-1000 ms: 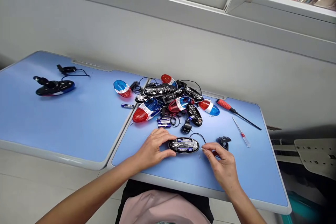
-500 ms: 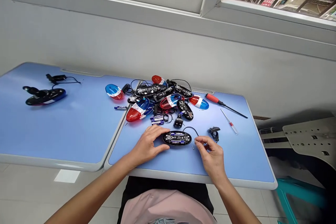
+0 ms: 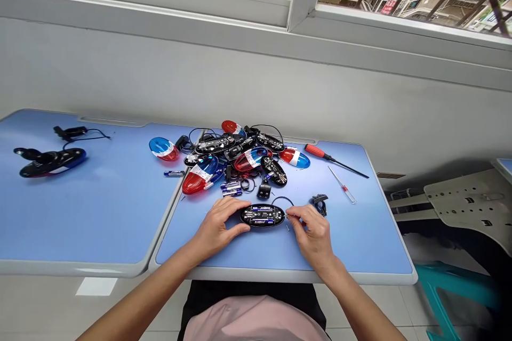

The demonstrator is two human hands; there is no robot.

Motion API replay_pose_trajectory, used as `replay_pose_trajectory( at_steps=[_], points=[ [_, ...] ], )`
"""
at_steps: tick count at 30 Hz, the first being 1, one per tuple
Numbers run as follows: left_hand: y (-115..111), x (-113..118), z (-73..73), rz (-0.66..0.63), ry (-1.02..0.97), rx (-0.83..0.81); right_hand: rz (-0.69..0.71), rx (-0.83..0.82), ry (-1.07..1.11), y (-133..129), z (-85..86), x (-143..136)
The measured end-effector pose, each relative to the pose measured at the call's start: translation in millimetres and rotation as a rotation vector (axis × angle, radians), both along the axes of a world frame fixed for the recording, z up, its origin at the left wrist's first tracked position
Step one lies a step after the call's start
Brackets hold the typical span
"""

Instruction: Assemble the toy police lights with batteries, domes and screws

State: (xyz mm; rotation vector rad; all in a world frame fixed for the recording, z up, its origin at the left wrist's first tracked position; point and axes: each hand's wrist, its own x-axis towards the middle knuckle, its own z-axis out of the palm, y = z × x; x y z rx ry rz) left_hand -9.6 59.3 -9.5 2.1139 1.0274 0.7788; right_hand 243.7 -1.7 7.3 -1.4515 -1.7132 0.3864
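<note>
A black oval base (image 3: 263, 215) with a circuit board and batteries lies face up near the table's front. My left hand (image 3: 220, 225) grips its left end between thumb and fingers. At its right end, my right hand (image 3: 310, 228) is closed in a pinch, on something too small to make out. A thin black cable (image 3: 283, 200) arcs from behind the base towards my right hand. One small screw (image 3: 287, 228) lies below the fingertips. A black clamp (image 3: 320, 204) sits just behind my right hand.
Behind the base is a pile of red-and-blue covers (image 3: 200, 175), black bases and cables. Loose batteries (image 3: 231, 188) lie before it. A red-handled screwdriver (image 3: 318, 151) and a thin clear-handled one (image 3: 348, 192) are at the right. An assembled light (image 3: 56, 162) stands on the left table (image 3: 100, 197).
The camera view has shifted, so the table and everything on it appear further left and slightly lower. Both hands keep nearly the same pose around the base.
</note>
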Motion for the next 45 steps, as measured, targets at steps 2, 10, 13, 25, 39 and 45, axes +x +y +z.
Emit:
replay_pose_trajectory(
  at_steps=[2,10,13,25,39,45],
  points=[
    [0,0,0.3,0.006,-0.007,-0.010,0.006,0.019,-0.017,0,-0.5,0],
    [1,0,0.6,0.058,-0.085,-0.120,-0.140,-0.173,0.236,-4,5.3,-2],
    [2,4,4.8,0.129,-0.115,-0.208,-0.227,-0.295,0.410,-6,5.9,-1],
    [27,11,50.0,0.198,-0.231,-0.876,-0.232,-0.439,0.725,-4,21.0,-2],
    [4,4,6.0,0.216,-0.260,-0.282,-0.186,-0.092,0.254,6,-2.6,-5],
    [-7,-2,-8.0,0.103,-0.187,-0.010,-0.074,-0.011,0.147,6,-8.0,-5]
  ],
)
